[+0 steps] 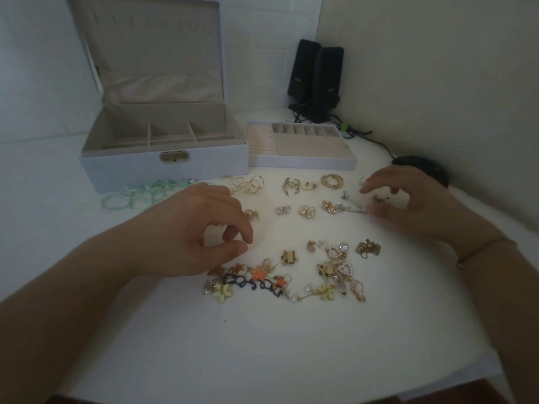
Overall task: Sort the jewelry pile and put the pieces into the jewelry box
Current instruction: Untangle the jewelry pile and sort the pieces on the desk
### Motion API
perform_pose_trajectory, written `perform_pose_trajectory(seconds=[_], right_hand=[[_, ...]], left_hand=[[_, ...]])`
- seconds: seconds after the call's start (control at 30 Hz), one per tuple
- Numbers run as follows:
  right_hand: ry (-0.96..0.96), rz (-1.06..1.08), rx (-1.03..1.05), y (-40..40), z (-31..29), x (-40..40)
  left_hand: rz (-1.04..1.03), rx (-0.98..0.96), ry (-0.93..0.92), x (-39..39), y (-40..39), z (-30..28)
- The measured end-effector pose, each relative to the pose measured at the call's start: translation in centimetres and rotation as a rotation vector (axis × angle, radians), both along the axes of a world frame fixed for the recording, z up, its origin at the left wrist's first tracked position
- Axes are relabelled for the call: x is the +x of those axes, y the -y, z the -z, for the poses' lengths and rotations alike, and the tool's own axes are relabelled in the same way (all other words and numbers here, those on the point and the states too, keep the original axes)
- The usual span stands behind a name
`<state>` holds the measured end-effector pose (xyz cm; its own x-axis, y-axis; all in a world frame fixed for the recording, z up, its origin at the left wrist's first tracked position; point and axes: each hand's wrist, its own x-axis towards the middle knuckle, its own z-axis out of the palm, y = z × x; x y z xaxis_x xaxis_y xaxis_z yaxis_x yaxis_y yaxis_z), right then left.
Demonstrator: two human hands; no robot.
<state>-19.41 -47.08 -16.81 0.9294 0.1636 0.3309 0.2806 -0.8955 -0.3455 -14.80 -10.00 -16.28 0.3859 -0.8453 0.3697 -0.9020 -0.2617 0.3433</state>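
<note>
Jewelry pile (291, 275) sits half-sorted into pairs on the tabletop (262, 345), jewelry box (163, 158) compartments bare; left hand (204, 228) curled, grasping nothing, right hand (408, 199) pinching a small earring (380, 198).

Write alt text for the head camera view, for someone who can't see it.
Two hands, left hand and right hand, hover over scattered gold and pearl jewelry on a white table. Behind it stand an open jewelry box with empty compartments and its removed tray beside it.
</note>
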Motion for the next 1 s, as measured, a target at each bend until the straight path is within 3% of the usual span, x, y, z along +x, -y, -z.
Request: perform_pose_trajectory(seconds=[0.17, 0.33, 0.43, 0.5, 0.63, 1.0], right_hand=[[0.056, 0.034, -0.209, -1.8, 1.1, 1.3], [0.109, 0.11, -0.139, -2.1, 1.2, 1.1], [0.112, 0.013, -0.012, -2.0, 0.1, 0.3], [0.038, -0.123, 0.081, -2.3, -1.4, -1.2], [-0.249, -0.253, -0.037, -3.3, -2.5, -3.3], [-0.06, -0.209, -0.131, -4.2, -0.3, -5.0]], left_hand=[[-0.001, -0.001, 0.004, 0.1, 0.0, 0.1], [0.001, 0.005, 0.013, 0.2, 0.0, 0.3], [-0.008, 0.005, 0.02, 0.4, -0.1, 0.3], [-0.013, -0.002, 0.016, 0.5, -0.2, 0.3], [-0.032, -0.02, 0.011, 0.6, -0.3, 0.3], [-0.018, -0.011, 0.041, 0.5, -0.1, 0.1]])
